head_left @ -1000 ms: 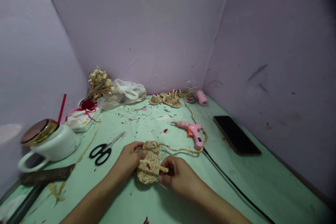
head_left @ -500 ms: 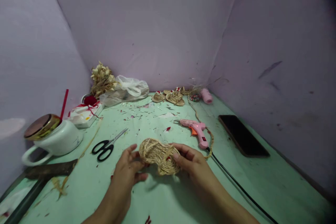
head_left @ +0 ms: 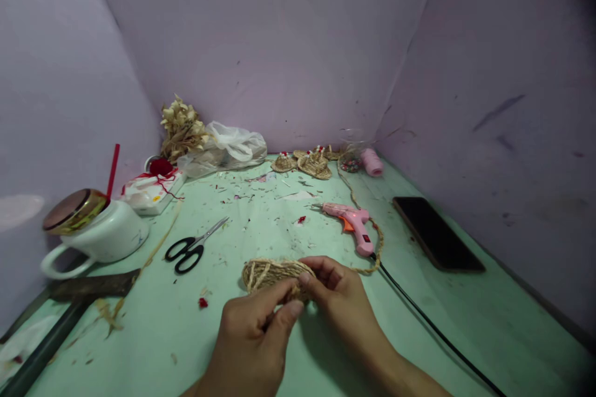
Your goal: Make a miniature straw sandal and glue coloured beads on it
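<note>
A coiled piece of braided straw-coloured rope is held just above the table, in front of me. My right hand pinches its right end between thumb and fingers. At the near edge my left hand has thumb and forefinger closed on the piece, partly covering it. What lies exactly between those left fingertips is hidden. Beyond my right hand a pink glue gun lies on its side, its nozzle to the left. Black-handled scissors rest to the left, blades pointing away.
A hammer and a white mug with a jar on it stand at left. A phone lies at right; a black cord runs toward me. Small rope hats, pink thread and a plastic bag are at the back.
My left hand has moved right from the piece's left side to its near edge and closed its fingers there. The rope piece has tilted and shows more of its side.
</note>
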Demonstrator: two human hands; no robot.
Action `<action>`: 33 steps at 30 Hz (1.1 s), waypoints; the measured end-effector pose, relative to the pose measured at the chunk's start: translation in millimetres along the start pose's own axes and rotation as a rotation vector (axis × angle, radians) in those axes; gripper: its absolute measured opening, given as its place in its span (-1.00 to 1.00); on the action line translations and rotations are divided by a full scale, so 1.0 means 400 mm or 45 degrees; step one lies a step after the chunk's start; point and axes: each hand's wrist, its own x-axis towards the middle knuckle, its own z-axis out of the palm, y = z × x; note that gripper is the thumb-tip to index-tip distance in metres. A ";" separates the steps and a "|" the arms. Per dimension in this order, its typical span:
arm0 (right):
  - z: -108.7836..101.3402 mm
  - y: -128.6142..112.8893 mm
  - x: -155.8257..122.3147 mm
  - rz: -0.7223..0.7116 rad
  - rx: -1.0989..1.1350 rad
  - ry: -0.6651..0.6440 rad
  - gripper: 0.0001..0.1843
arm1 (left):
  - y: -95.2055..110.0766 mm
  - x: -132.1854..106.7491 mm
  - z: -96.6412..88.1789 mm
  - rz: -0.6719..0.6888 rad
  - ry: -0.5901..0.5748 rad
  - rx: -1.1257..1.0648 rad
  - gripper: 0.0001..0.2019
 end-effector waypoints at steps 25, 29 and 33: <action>-0.013 -0.026 -0.010 0.046 -0.282 -0.148 -0.84 | 0.007 0.041 0.006 -0.051 -0.125 0.358 -0.77; -0.012 -0.026 -0.016 -0.031 -0.386 -0.163 -0.83 | -0.005 0.037 0.004 0.088 -0.070 0.459 -0.79; -0.015 -0.028 -0.019 -0.109 -0.467 -0.191 -0.85 | -0.012 0.037 -0.005 0.283 -0.113 0.585 -0.77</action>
